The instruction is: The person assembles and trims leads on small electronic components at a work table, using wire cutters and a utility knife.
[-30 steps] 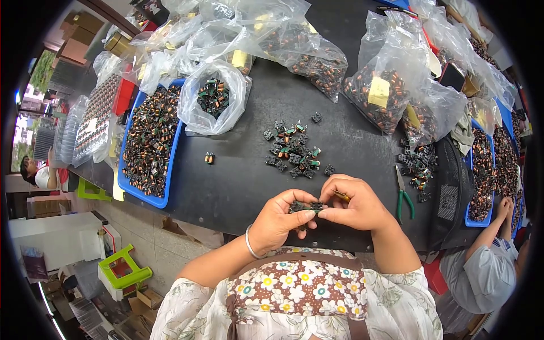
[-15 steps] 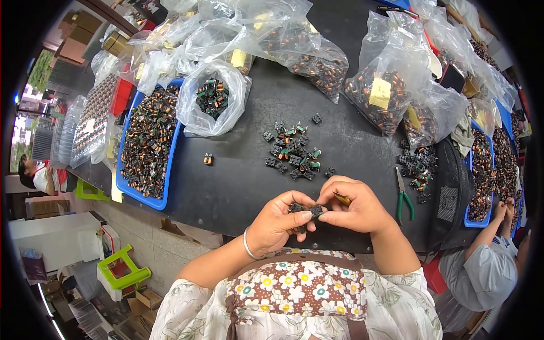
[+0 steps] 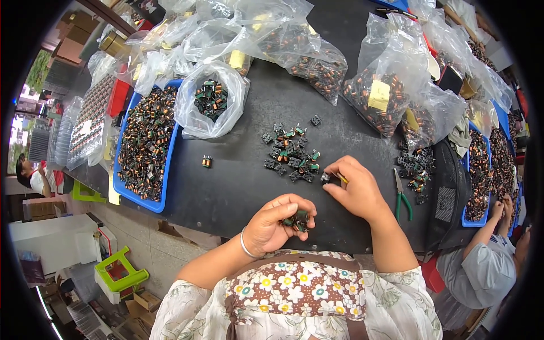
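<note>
Cupped in my left hand (image 3: pixel 277 222) are several small dark coil components (image 3: pixel 297 221), partly hidden by the fingers. My right hand (image 3: pixel 358 190) is apart from it, over the table just right of a loose pile of black and green components (image 3: pixel 290 152). Its fingers are closed round a thin brass-coloured tool (image 3: pixel 341 177), of which only a bit shows. A small black part (image 3: pixel 325 178) is at the tips of my right thumb and forefinger; whether it is pinched or only touched is hard to see.
One copper coil piece (image 3: pixel 207 161) lies alone at left. A blue tray (image 3: pixel 165 190) of coils and an open plastic bag (image 3: pixel 187 120) stand beyond it. Green-handled pliers (image 3: pixel 405 205) lie at right near another pile (image 3: pixel 416 167). A co-worker's arm (image 3: pixel 481 229) is at far right.
My hands have parted. The right one has moved forward from the left to the near right edge of the pile; the left has stayed near me, still holding components.
</note>
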A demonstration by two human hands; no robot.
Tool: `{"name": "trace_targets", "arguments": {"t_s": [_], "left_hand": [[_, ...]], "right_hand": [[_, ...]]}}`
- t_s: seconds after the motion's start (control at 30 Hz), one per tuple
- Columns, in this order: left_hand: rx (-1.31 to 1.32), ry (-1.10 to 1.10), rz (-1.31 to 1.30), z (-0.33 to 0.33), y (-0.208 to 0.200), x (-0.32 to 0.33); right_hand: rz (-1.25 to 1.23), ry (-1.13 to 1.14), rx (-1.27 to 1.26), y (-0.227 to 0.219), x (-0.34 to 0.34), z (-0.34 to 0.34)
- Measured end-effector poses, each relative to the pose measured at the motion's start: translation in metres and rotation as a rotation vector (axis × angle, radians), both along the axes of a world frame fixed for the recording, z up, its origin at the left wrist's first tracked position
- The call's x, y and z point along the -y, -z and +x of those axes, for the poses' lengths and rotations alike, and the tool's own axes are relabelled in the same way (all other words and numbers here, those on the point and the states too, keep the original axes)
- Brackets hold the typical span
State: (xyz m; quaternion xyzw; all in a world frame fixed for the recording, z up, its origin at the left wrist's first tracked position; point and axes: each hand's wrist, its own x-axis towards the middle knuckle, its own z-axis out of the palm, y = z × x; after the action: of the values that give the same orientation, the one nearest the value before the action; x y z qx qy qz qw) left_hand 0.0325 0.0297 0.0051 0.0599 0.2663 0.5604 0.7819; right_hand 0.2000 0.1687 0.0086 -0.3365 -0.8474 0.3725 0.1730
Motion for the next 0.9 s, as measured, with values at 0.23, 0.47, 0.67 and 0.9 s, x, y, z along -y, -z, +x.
{"name": "trace_targets", "arguments": {"t_s": [0.23, 0.47, 0.67, 0.9], "left_hand": [[-0.096, 0.05, -0.166, -0.001, -0.003, -0.004], [-0.102, 0.099, -0.13, 0.004, -0.005, -0.007], [-0.134, 0.09, -0.119, 0.004, -0.004, -0.006], [-0.129, 0.054, -0.138, 0.005, -0.007, -0.005]], "right_hand": [[-0.597, -0.264, -0.341, -0.007, 0.005, 0.002], [-0.75, -0.374, -0.441, -0.006, 0.008, 0.002], [-0.711, -0.314, -0.423, -0.01, 0.01, 0.001], [-0.69, -0.214, -0.353, -0.018, 0.015, 0.0]]}}
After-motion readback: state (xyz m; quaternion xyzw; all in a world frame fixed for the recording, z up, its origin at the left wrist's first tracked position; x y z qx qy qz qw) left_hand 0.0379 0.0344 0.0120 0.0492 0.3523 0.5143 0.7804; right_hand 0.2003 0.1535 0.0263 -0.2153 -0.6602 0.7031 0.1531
